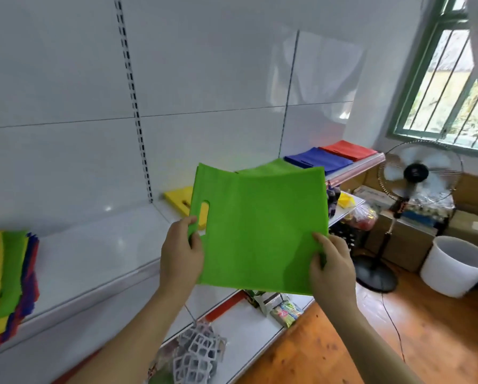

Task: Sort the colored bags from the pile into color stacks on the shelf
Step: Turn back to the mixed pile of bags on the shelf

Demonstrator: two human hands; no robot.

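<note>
I hold a flat green bag in the air in front of the white shelf. My left hand pinches its left edge just below the handle cut-out. My right hand pinches its lower right corner. Behind the bag lie a yellow stack, a green stack mostly hidden by the held bag, a blue stack and a red stack, in a row along the shelf toward the right. The mixed pile of colored bags sits at the shelf's far left.
A standing fan and a white bucket stand on the wooden floor to the right. Lower shelves hold packaged goods, and a netted item hangs below. A barred window is at upper right.
</note>
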